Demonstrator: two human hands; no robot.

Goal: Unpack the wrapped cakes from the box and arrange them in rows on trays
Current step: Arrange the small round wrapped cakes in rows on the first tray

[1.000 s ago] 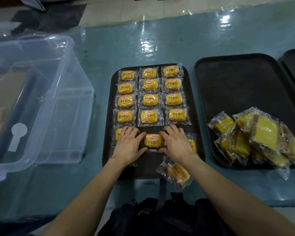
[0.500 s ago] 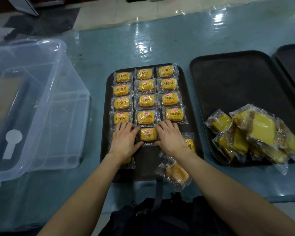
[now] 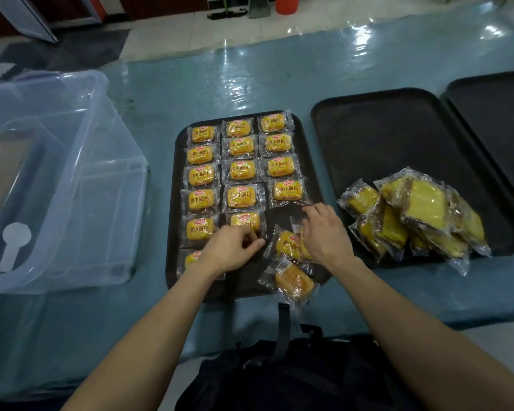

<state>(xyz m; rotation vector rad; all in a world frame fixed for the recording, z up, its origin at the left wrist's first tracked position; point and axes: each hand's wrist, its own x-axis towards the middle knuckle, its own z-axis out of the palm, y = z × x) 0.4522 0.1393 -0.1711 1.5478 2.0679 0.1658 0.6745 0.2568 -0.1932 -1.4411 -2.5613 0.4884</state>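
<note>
Left tray (image 3: 172, 262) on the bench (image 3: 279, 78) has four full rows of three wrapped cakes (image 3: 241, 169), and the fifth row is half done. Left hand (image 3: 229, 252) has its fingers curled right at the near edge of the middle cake (image 3: 245, 219) in that fifth row, touching the wrapper. Can't tell if it's actually pinching it.

Right hand (image 3: 327, 235) is curled over a loose cake (image 3: 287, 244) near the tray's near right corner, gripping it, with a wrapper end poking up by the fingertips. Another cake (image 3: 294, 281) overhangs the tray's near edge. Bigger wrapped slices (image 3: 422, 209) are piled along the near edge of the next tray (image 3: 368, 129). The clear box (image 3: 72, 173) sits at the bench's left edge.
</note>
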